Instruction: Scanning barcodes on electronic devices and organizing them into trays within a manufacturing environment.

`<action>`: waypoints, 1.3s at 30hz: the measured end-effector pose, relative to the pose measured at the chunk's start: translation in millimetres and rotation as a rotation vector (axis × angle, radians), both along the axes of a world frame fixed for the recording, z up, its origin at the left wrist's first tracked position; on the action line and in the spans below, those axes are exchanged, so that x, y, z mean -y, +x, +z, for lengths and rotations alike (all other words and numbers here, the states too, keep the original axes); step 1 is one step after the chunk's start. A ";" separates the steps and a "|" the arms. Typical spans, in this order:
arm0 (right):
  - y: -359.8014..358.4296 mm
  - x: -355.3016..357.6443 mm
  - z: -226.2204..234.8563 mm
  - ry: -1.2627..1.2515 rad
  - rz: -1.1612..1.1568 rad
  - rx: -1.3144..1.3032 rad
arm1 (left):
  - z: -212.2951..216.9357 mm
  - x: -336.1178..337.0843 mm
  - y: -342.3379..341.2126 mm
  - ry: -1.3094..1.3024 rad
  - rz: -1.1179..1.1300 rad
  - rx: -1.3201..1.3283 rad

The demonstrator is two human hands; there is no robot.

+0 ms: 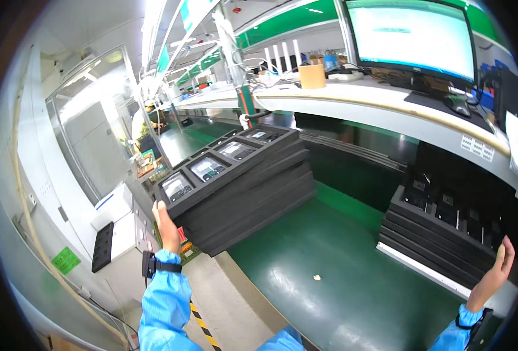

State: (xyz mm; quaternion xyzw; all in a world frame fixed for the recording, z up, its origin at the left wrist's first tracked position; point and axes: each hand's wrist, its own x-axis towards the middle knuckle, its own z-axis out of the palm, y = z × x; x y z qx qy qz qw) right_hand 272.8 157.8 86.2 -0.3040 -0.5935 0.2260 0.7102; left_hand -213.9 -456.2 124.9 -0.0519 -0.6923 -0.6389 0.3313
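Observation:
My left hand (166, 227) is at the near left corner of a tall stack of black foam trays (241, 202). Its fingers are stretched upward by the top tray's edge; whether they touch it I cannot tell. The top tray (212, 167) has square pockets holding flat electronic parts, some with shiny faces. The stack leans, its layers unevenly lined up. Over on the right, my right hand (494, 275) is open with straight fingers, beside the right end of a lower stack of black foam trays (429, 228). Dark parts lie in that stack's top pockets.
Both stacks stand on a green work surface (282, 275). Above it runs a white shelf (382, 105) with a monitor (414, 41), a mouse (458, 105) and a tape roll (311, 76). A white cabinet (133, 245) stands at left; another person (145, 126) is farther off.

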 end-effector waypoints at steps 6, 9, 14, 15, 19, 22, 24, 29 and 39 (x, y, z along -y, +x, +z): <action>28.1 17.1 21.3 0.009 0.013 -0.061 | 7.7 -17.5 -51.6 -0.085 -0.001 0.102; 0.3 34.1 39.8 -0.002 0.076 -0.154 | -8.3 94.5 -114.0 -1.172 0.364 -0.090; 0.9 33.8 45.6 -0.082 0.160 -0.363 | 52.9 76.6 -70.9 -0.061 -0.134 0.753; 6.2 33.5 45.4 -0.087 0.157 -0.370 | 62.6 52.5 -61.3 0.032 -0.207 0.832; 12.6 47.2 56.0 -0.052 0.239 -0.379 | 62.9 14.1 -23.8 0.207 -0.405 0.674; 8.6 60.6 63.1 -0.054 0.269 -0.377 | 34.2 -22.8 28.3 0.301 -0.550 0.538; 7.8 61.4 63.5 -0.056 0.290 -0.342 | 20.2 -38.2 40.3 0.357 -0.584 0.532; 5.9 46.7 52.6 -0.179 0.348 -0.341 | 46.1 -69.9 85.8 0.545 -0.753 0.668; -5.1 27.5 21.2 -0.308 0.551 -0.268 | 9.0 -110.0 102.1 0.737 -0.744 0.279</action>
